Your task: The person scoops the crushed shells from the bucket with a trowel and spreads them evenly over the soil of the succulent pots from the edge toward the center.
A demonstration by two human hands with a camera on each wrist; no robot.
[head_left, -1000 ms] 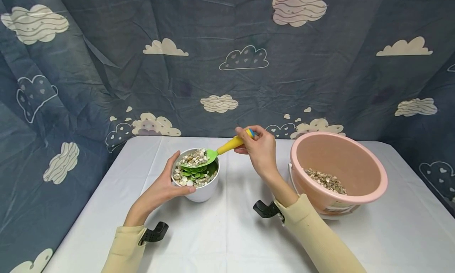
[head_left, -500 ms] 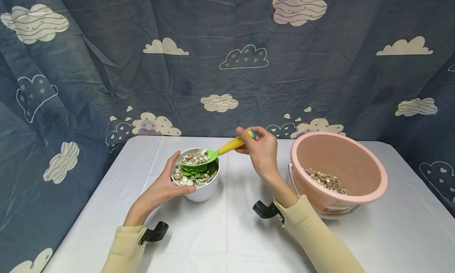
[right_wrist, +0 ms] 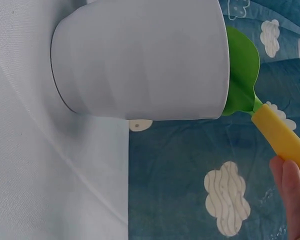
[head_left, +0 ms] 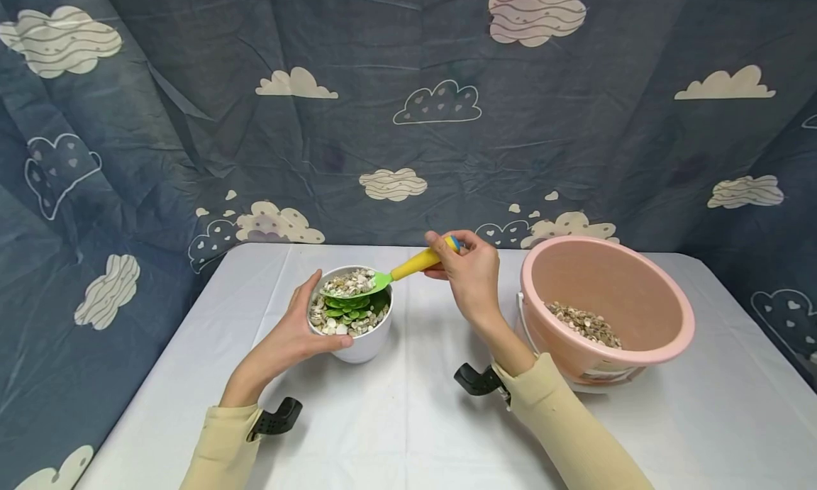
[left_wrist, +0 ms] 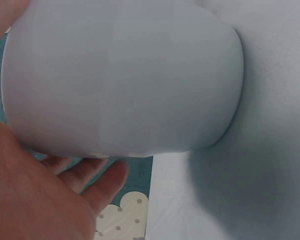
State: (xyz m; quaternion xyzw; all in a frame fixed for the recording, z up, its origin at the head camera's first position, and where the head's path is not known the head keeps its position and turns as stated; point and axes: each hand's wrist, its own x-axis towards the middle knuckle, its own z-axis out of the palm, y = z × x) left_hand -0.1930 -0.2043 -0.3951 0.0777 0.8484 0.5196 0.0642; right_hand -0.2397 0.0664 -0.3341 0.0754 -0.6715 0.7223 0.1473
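Observation:
A white pot [head_left: 364, 341] stands on the table, with a green succulent [head_left: 347, 307] ringed by small pebbles inside. My left hand [head_left: 290, 337] curls round the pot's left side, thumb on the near rim; the pot's wall [left_wrist: 120, 80] fills the left wrist view. My right hand [head_left: 469, 266] pinches the yellow handle [head_left: 418, 262] of a scoop. Its green blade [head_left: 357, 284], heaped with pebbles, hovers over the pot's far rim. The right wrist view shows the pot [right_wrist: 140, 60] and the blade's underside [right_wrist: 241, 70].
A pink bucket [head_left: 664, 327] with pebbles [head_left: 584, 323] in its bottom stands tilted at the right. The table wears a white cloth [head_left: 408, 419]. A blue curtain with cloud prints [head_left: 408, 107] hangs close behind the table.
The loaded scoop has shifted slightly left over the pot and my right hand has risen a little. My left hand keeps its hold on the pot.

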